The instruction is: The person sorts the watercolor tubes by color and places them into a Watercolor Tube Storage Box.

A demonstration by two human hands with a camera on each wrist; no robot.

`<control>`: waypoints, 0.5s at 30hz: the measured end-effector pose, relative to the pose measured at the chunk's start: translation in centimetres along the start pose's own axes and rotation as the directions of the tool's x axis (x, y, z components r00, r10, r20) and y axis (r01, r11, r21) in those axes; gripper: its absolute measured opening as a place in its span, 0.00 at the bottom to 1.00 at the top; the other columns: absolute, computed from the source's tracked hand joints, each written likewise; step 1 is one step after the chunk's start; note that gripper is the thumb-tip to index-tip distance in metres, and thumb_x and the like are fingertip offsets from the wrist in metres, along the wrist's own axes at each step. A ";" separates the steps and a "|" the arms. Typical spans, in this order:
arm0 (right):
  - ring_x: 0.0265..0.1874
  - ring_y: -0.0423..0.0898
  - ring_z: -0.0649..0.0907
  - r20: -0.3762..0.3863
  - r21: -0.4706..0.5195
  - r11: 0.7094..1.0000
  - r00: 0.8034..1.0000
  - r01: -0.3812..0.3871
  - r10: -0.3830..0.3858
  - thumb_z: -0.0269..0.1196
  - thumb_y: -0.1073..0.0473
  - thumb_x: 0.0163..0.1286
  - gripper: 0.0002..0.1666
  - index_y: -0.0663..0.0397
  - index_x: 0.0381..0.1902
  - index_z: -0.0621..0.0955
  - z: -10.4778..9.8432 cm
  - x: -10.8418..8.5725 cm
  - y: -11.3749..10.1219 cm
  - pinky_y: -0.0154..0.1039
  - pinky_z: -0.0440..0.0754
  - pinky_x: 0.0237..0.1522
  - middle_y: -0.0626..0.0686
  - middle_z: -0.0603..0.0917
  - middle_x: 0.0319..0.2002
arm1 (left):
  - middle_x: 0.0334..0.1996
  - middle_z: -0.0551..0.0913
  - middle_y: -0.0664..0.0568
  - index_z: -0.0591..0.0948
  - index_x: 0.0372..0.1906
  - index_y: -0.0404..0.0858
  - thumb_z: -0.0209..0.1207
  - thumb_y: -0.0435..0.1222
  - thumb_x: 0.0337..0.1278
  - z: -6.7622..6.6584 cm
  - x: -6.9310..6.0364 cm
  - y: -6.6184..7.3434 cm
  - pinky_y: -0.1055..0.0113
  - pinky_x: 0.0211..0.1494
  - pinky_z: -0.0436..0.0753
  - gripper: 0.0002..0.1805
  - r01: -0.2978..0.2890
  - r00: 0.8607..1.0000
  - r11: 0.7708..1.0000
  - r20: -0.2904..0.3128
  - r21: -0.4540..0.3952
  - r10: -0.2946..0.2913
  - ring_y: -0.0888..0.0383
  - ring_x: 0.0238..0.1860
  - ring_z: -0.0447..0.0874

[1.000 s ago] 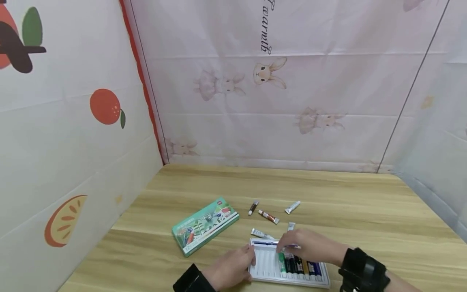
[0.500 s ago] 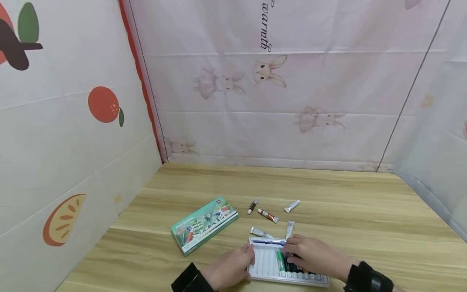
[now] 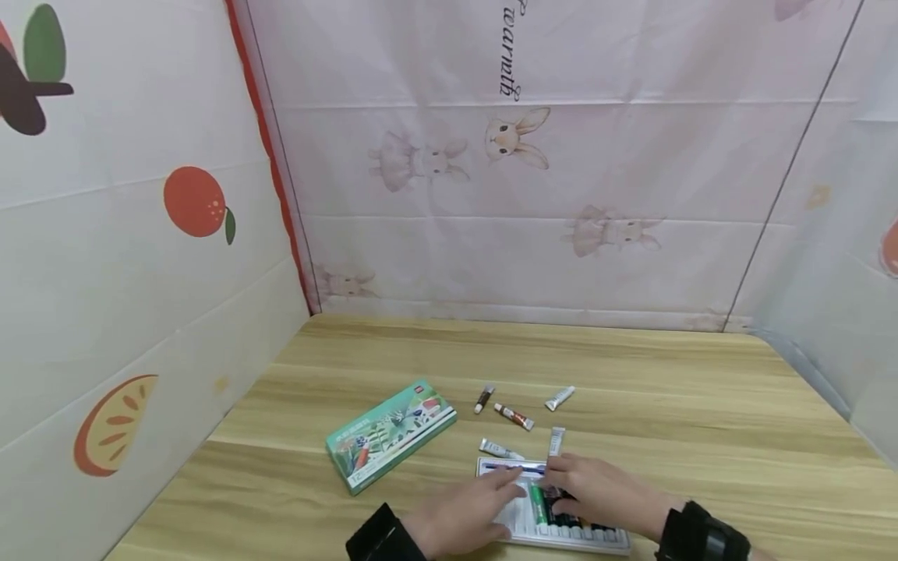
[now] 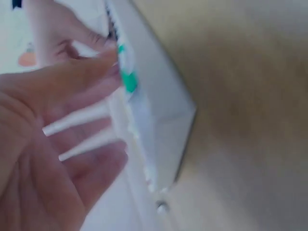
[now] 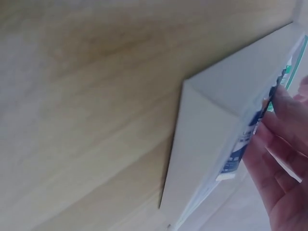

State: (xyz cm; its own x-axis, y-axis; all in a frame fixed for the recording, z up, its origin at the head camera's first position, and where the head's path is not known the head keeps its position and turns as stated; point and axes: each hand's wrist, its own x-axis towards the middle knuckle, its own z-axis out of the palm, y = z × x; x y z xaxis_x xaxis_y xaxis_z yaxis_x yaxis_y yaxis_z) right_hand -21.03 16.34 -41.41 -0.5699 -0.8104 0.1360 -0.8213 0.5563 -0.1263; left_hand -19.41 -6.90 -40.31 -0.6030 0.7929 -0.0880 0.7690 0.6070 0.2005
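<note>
White tray (image 3: 568,541) below, the left grip (image 3: 464,510) is parted, empty, while the right grip (image 3: 602,489) touches dark tubes (image 3: 550,510), its hold unclear.

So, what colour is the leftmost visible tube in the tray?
The tube is green, clearest in head view.

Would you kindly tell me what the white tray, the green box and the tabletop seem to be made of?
The white tray: probably smooth moulded plastic, judging by its ridged slots. The green box: likely smooth printed card, given its crisp edges and colourful picture. The tabletop: matte-looking wood or laminate; the grain streaks fit either.
</note>
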 end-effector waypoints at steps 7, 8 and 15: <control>0.31 0.30 0.72 -0.035 -0.032 0.993 0.993 0.116 -0.117 0.66 0.57 0.59 0.11 0.53 0.39 0.82 0.0 -0.1 0.3 0.22 0.73 0.29 0.42 0.76 0.35 | 0.68 0.58 0.57 0.63 0.68 0.48 0.48 0.48 0.65 1.5 0.2 -0.3 0.67 0.53 0.74 0.28 -0.104 0.991 0.989 0.069 -0.108 0.112 0.56 0.65 0.58; 0.31 0.30 0.72 -0.039 -0.028 0.991 0.990 0.131 -0.132 0.66 0.57 0.58 0.10 0.52 0.38 0.82 0.0 -0.1 0.3 0.22 0.73 0.29 0.42 0.76 0.35 | 0.67 0.59 0.57 0.62 0.68 0.49 0.47 0.49 0.65 1.6 0.2 -0.3 0.66 0.54 0.74 0.28 -0.095 0.992 0.989 0.074 -0.111 0.104 0.56 0.65 0.58; 0.31 0.30 0.74 0.007 0.130 0.992 1.000 0.001 -0.002 0.64 0.62 0.60 0.05 0.46 0.33 0.80 -0.3 0.1 0.4 0.27 0.77 0.34 0.37 0.76 0.33 | 0.68 0.57 0.49 0.64 0.66 0.42 0.50 0.48 0.63 1.5 -1.0 -1.0 0.64 0.62 0.64 0.29 -0.027 1.000 0.996 -0.004 -0.083 0.026 0.56 0.67 0.53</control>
State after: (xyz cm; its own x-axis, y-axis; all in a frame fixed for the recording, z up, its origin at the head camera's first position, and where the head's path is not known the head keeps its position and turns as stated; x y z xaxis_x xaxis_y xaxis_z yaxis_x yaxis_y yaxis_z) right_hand -21.42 16.58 -41.15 -0.5679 -0.8128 0.1296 -0.8116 0.5267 -0.2527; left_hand -19.26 -8.23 -41.84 -0.5834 0.8084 -0.0786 0.7645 0.5792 0.2828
